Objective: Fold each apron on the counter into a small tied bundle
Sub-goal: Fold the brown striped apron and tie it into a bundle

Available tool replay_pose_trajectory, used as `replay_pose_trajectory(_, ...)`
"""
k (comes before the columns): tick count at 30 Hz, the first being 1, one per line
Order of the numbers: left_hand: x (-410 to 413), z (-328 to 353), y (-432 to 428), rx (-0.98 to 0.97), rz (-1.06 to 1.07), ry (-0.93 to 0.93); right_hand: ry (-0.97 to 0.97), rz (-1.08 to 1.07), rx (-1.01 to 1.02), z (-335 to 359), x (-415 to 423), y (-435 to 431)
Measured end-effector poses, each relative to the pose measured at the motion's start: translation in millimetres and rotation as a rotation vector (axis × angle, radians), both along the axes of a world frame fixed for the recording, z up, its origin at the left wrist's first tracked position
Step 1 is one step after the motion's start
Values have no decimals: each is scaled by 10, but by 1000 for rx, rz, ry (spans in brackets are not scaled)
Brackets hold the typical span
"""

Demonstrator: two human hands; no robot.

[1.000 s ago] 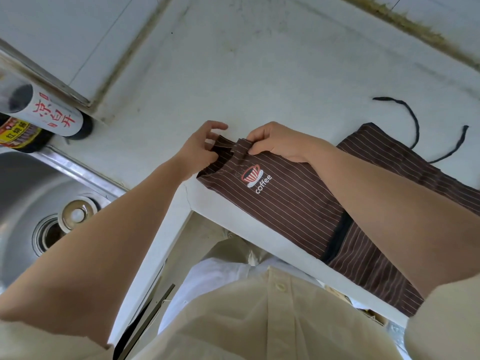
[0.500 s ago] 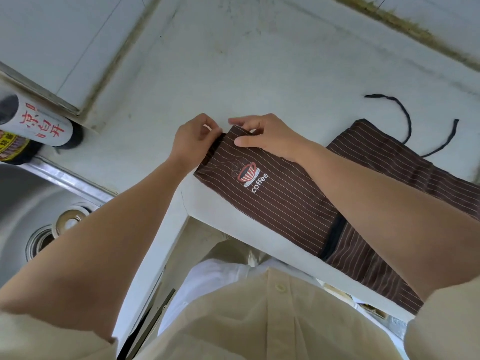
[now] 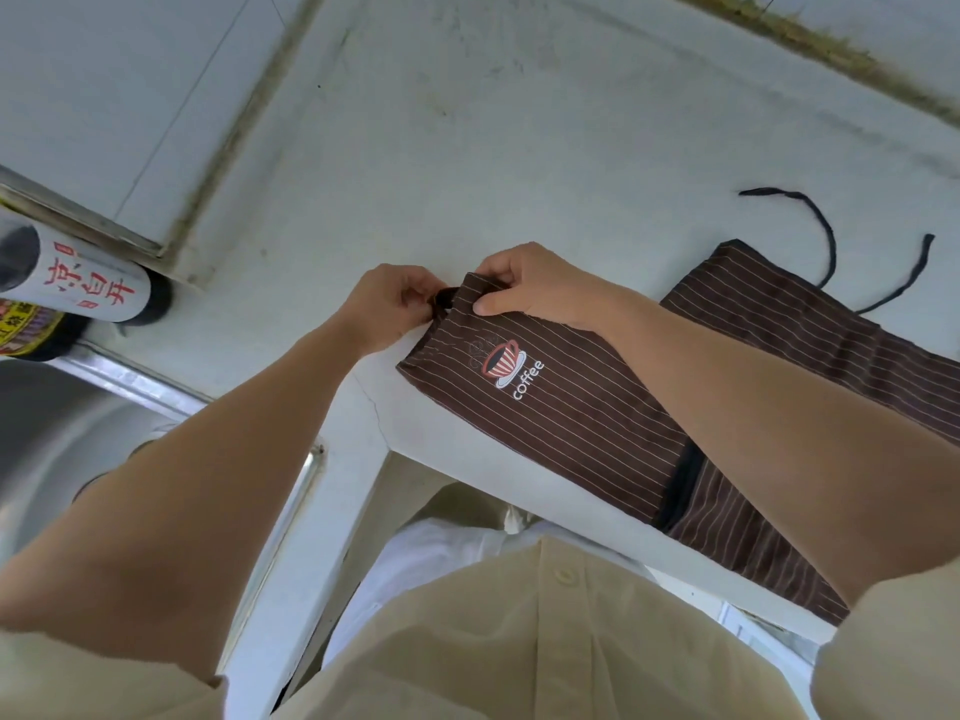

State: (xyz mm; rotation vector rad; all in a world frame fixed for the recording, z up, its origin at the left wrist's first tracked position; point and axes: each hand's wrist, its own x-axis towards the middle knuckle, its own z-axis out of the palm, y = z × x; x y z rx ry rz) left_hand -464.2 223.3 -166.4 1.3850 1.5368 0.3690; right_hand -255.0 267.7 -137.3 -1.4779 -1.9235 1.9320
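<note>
since half a second ago the right hand (image 3: pixel 535 288) has gone from lying flat on the cloth to curling over the left end of the apron (image 3: pixel 582 423), and a dark strap (image 3: pixel 445 297) has come into view between the two hands. the apron, brown with thin pale stripes and a coffee-cup logo, lies as a long folded strip along the near edge of the surface (image 3: pixel 519 137), running off toward the right. the right fingers (image 3: pixel 501 266) hook over the far corner of that left end, with the thumb pressed onto the striped cloth just above the logo. the left hand (image 3: pixel 387 304) is close beside it, its fingers (image 3: pixel 415 298) curled tight and pinching the strap where it sticks out of the end. two black ties (image 3: pixel 831 236) trail loose on the surface behind the apron's right part. two bottles (image 3: pixel 93 285) sit at the left edge, next to a steel sink (image 3: pixel 67 433).
</note>
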Motion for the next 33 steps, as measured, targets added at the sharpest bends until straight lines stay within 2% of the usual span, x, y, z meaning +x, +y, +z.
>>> replay_pose_trajectory(5,-28,27,69,-77,53,-100,-26,68,-6,14,-42,-23)
replay_pose_trajectory(13,-36,79,-11,-208,63,-268,-29,39,-41,-35,-39,-74)
replay_pose_trajectory(19,27,79,-63,-227,178,-340,13,59,-91,-5,-29,-97)
replay_pose_trajectory(21,98,82,-99,-230,200,-323,-1,52,-69,-9,-41,-107)
replay_pose_trajectory(23,179,75,-116,-195,265,-216,-12,31,-31,-30,-40,-133)
replay_pose_trajectory(25,247,75,-108,-147,313,73,0,-16,1,-41,-29,-162)
replay_pose_trajectory(27,283,130,-99,-157,264,383,10,-64,46,-51,-13,-185)
replay_pose_trajectory(28,291,158,-100,-185,222,461,5,-82,83,-50,-6,-187)
replay_pose_trajectory(30,279,167,-115,-237,203,438,-9,-87,208,-63,-2,-179)
replay_pose_trajectory(33,235,132,-166,-198,372,122,-38,-46,242,-20,-30,-161)
